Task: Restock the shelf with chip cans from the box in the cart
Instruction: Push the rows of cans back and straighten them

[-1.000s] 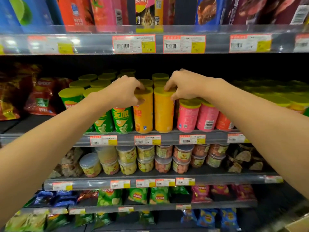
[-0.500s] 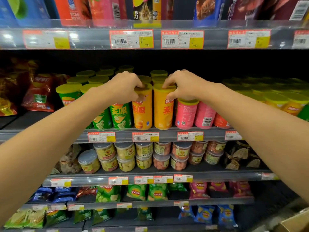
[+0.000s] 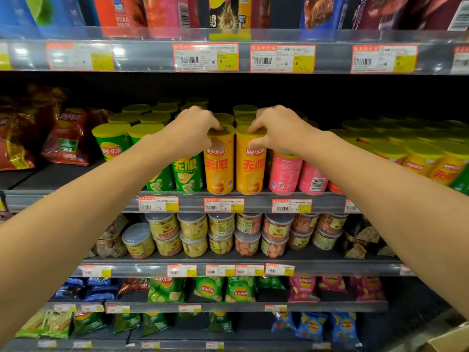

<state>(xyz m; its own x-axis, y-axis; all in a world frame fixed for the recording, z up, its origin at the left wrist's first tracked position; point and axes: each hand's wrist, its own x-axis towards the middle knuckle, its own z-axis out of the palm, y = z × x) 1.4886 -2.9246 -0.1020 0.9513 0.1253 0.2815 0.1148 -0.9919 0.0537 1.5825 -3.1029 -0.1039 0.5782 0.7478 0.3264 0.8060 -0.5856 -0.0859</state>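
Two orange chip cans stand side by side at the front edge of the middle shelf (image 3: 253, 203). My left hand (image 3: 189, 134) grips the lid and top of the left orange can (image 3: 218, 168). My right hand (image 3: 280, 129) grips the top of the right orange can (image 3: 250, 168). Both cans are upright with their labels facing me. More yellow-lidded cans stand in rows behind them. The box and cart are out of view, apart from a cardboard corner (image 3: 450, 339) at the bottom right.
Green cans (image 3: 186, 177) stand left of the orange pair and pink cans (image 3: 285, 174) right of it. Red chip bags (image 3: 67, 138) lie at the far left. Small lidded tubs (image 3: 220, 235) fill the shelf below, and chip bags (image 3: 210, 289) the lower ones.
Both hands stay on the tops of the two orange cans. The cans have turned so their labels face forward. The view has shifted slightly.
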